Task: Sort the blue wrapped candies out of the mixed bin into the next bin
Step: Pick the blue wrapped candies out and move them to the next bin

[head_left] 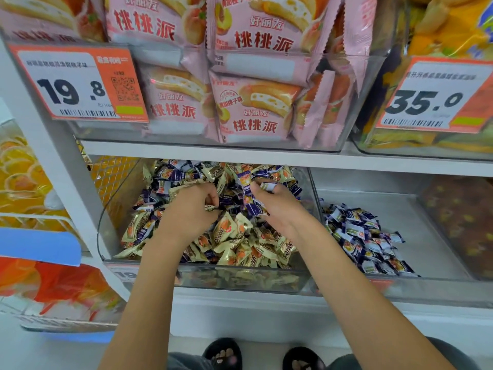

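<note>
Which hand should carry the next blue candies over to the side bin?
Right, probably. The right hand already grips blue candies and sits nearer the side bin, which lies to its right. The left hand is deep in the mixed bin, farther away.

shop, price tags on shelves, bins of packaged snacks

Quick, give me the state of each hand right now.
Left hand: fingers curled down into the mixed bin, pinching a gold candy.
Right hand: closed around several blue wrapped candies.
</note>
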The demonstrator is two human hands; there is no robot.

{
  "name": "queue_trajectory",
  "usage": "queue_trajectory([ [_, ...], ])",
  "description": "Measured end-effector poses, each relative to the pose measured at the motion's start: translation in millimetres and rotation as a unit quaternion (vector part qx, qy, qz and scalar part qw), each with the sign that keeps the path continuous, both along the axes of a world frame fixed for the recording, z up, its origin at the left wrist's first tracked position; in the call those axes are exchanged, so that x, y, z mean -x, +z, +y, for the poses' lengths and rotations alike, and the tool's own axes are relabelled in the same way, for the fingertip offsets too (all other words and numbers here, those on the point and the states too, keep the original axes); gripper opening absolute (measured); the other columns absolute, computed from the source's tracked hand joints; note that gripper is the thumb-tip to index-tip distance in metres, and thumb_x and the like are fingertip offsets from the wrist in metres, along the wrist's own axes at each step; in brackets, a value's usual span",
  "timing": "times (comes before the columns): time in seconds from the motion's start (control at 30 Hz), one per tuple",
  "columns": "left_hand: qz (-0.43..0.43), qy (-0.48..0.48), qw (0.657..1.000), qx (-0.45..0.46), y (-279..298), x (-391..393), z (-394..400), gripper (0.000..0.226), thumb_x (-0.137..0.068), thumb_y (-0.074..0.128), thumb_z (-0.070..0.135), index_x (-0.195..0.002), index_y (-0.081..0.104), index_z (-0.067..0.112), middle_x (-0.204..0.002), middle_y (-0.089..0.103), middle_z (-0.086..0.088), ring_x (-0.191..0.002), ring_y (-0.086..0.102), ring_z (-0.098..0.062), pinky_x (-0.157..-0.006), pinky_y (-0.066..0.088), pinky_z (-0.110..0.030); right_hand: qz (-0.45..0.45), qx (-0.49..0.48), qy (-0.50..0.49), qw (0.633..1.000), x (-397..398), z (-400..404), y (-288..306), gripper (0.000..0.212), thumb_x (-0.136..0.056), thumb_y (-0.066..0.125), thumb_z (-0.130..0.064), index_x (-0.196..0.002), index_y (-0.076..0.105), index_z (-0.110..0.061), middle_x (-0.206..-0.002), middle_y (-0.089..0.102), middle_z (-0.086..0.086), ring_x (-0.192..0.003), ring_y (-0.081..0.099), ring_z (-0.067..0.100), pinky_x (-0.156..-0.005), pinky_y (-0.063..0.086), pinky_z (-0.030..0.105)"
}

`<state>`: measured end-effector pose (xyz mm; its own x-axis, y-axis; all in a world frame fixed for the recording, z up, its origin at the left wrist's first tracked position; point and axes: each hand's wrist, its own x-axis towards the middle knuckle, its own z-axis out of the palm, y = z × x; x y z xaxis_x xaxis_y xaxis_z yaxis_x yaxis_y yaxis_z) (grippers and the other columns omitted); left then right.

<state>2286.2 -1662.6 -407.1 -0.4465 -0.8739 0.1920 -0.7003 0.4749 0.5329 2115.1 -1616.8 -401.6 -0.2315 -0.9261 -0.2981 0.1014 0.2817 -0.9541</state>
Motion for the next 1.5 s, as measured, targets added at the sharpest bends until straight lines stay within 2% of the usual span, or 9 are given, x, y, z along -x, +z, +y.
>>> queue_trajectory([
  [0.13,0.016,-0.006,0.999,0.043,0,2,0,0.016,-0.079,0.068,0.012,-0.074,0.055,0.021,-0.079,0.057,0.003,-0.075,0.055,-0.015,-0.069,0.051,-0.037,-0.142,-0.010,-0.079,0.987,-3,2,10,0.010,-0.093,0.057,-0.020,-0.088,0.051,-0.014,-0.102,0.052,-0.003,-0.106,0.052,0.015,-0.087,0.050,0.034],
  [0.23,0.038,-0.020,0.996,0.075,-1,9,3,0.014,-0.082,0.068,0.018,-0.075,0.055,0.020,-0.078,0.057,0.002,-0.072,0.056,-0.018,-0.068,0.051,-0.035,-0.175,0.002,-0.092,0.980,1,14,17,0.011,-0.093,0.057,-0.019,-0.089,0.054,-0.009,-0.092,0.059,0.003,-0.079,0.059,0.011,-0.057,0.051,0.023],
  [0.5,0.010,-0.049,0.995,0.092,-2,27,14,0.005,-0.084,0.064,0.018,-0.082,0.059,0.017,-0.077,0.057,0.005,-0.074,0.057,-0.017,-0.070,0.051,-0.035,-0.154,0.088,-0.196,0.964,72,84,29,0.013,-0.090,0.057,-0.019,-0.084,0.057,-0.009,-0.067,0.063,-0.001,-0.056,0.061,0.005,-0.049,0.049,0.018],
  [0.7,-0.043,-0.053,0.997,0.026,-14,40,19,0.006,-0.086,0.059,0.016,-0.083,0.059,0.021,-0.079,0.061,0.008,-0.076,0.059,-0.014,-0.080,0.052,-0.039,0.056,-0.046,-0.150,0.986,133,112,2,0.035,-0.072,0.072,-0.032,-0.103,0.065,-0.018,-0.112,0.063,0.000,-0.108,0.055,0.016,-0.091,0.038,0.035],
  [0.8,-0.034,-0.033,0.999,0.021,-17,43,14,0.005,-0.086,0.060,0.016,-0.084,0.061,0.020,-0.079,0.061,0.007,-0.075,0.059,-0.014,-0.078,0.052,-0.037,0.234,-0.036,-0.137,0.962,137,113,-2,0.044,-0.084,0.065,-0.036,-0.127,0.054,-0.032,-0.144,0.043,-0.002,-0.130,0.042,0.021,-0.105,0.032,0.039],
  [0.97,-0.018,-0.031,0.999,0.009,-19,45,8,0.002,-0.086,0.062,0.016,-0.086,0.063,0.018,-0.079,0.062,0.004,-0.074,0.060,-0.016,-0.073,0.054,-0.036,0.578,-0.152,0.275,0.753,127,86,-43,0.067,-0.092,0.048,-0.048,-0.142,0.004,-0.055,-0.147,-0.027,-0.021,-0.138,-0.032,0.018,-0.111,-0.009,0.061],
  [1.17,-0.031,-0.038,0.999,0.013,-18,43,11,0.003,-0.085,0.061,0.016,-0.086,0.062,0.019,-0.080,0.061,0.007,-0.075,0.060,-0.015,-0.074,0.052,-0.034,0.571,-0.230,0.207,0.761,185,49,-54,0.080,-0.078,0.045,-0.074,-0.134,-0.012,-0.064,-0.151,-0.033,-0.007,-0.138,-0.028,0.035,-0.110,0.004,0.064],
  [1.3,-0.055,-0.041,0.998,0.010,-18,41,12,0.005,-0.086,0.059,0.017,-0.085,0.062,0.022,-0.081,0.062,0.009,-0.076,0.060,-0.012,-0.078,0.052,-0.036,0.561,-0.253,0.214,0.759,183,48,-47,0.107,-0.063,0.056,-0.081,-0.137,-0.018,-0.057,-0.140,-0.039,-0.014,-0.134,-0.036,0.030,-0.110,-0.007,0.064],
  [1.5,-0.057,-0.038,0.998,-0.016,-15,40,16,0.005,-0.087,0.059,0.021,-0.085,0.061,0.024,-0.084,0.063,0.010,-0.082,0.061,-0.014,-0.091,0.047,-0.046,0.563,-0.292,0.240,0.735,177,55,-54,0.079,-0.075,0.042,-0.080,-0.141,0.003,-0.058,-0.149,-0.032,-0.017,-0.138,-0.031,0.025,-0.109,-0.007,0.064],
])
